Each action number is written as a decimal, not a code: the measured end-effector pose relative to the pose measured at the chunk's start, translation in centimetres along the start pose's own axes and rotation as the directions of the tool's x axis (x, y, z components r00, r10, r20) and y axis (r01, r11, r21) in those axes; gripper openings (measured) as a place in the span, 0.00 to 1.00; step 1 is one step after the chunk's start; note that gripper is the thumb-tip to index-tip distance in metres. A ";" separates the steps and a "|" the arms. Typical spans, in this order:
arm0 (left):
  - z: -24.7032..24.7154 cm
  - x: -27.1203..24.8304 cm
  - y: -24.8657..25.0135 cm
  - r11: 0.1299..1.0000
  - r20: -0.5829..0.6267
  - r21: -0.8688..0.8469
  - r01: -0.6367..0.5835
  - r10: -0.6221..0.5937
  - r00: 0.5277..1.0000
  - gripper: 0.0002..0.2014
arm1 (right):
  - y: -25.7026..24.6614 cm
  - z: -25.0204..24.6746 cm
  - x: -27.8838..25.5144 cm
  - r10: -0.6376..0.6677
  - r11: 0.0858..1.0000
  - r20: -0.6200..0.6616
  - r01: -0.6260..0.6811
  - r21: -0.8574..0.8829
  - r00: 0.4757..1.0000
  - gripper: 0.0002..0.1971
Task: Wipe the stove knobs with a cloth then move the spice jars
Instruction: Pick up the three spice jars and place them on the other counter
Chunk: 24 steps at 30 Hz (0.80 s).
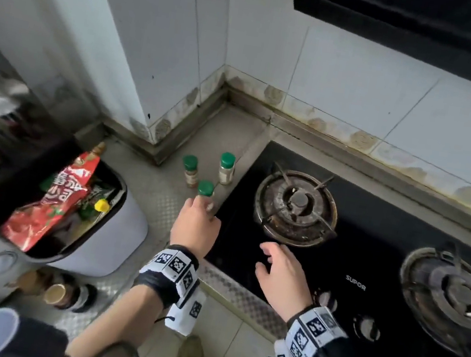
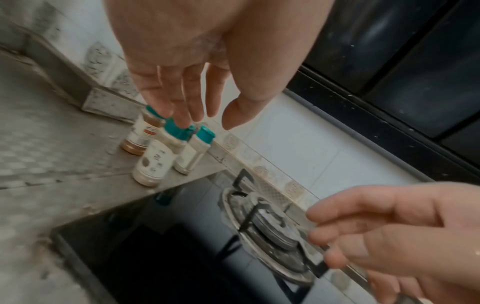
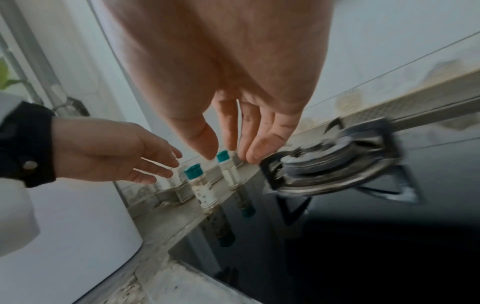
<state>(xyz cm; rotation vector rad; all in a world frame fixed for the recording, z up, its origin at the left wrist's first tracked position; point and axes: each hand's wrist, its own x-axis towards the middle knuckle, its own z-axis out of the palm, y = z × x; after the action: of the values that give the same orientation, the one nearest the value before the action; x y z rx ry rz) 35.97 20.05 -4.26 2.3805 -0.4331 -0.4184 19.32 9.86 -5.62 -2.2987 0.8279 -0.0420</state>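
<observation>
Three spice jars with green caps stand on the steel counter left of the black stove (image 1: 369, 261): a near jar (image 1: 205, 188), a left jar (image 1: 190, 171) and a far jar (image 1: 226, 169). My left hand (image 1: 202, 204) reaches over the near jar (image 2: 155, 160) with straight fingers; its fingertips (image 2: 185, 121) are at the cap, and I cannot tell whether they touch. My right hand (image 1: 263, 257) hovers above the stove glass near the left burner, fingers relaxed and empty. Two knobs (image 1: 326, 299) (image 1: 366, 327) sit at the stove's front edge, beside my right wrist. No cloth is in view.
A grey bin (image 1: 113, 239) holding a red packet (image 1: 52, 198) and bottles stands left of the jars. Brown bottles (image 1: 61, 296) lie at the lower left. The left burner (image 1: 296, 208) and right burner (image 1: 449, 300) have raised grates. Tiled walls close the corner behind the jars.
</observation>
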 end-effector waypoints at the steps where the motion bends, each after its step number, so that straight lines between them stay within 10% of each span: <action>1: -0.1 0.8 -0.7 0.999 -0.019 -0.020 0.033 -0.033 0.999 0.19 | -0.8 0.7 1.4 -0.004 1.000 0.011 0.004 0.002 1.000 0.19; 9: 0.7 7.9 -4.3 0.908 -0.093 -0.368 0.198 -0.248 0.964 0.26 | -7.2 3.9 12.0 -0.032 0.999 0.010 0.031 0.017 0.999 0.28; 15: 2.3 9.2 -4.7 0.983 -0.043 -0.180 -0.035 0.028 0.999 0.38 | -8.9 3.9 19.3 0.023 0.999 -0.131 -0.016 0.052 0.991 0.37; 24: 3.0 11.4 -5.4 0.981 0.017 -0.113 -0.160 0.162 0.987 0.37 | -8.5 4.8 23.6 -0.117 0.963 0.097 0.136 -0.231 0.988 0.31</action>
<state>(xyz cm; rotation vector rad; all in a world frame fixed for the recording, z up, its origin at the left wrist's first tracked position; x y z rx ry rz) 45.97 17.53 -12.09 2.2151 -0.5945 -0.3896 44.02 3.93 -8.51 -2.5570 0.6728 0.0997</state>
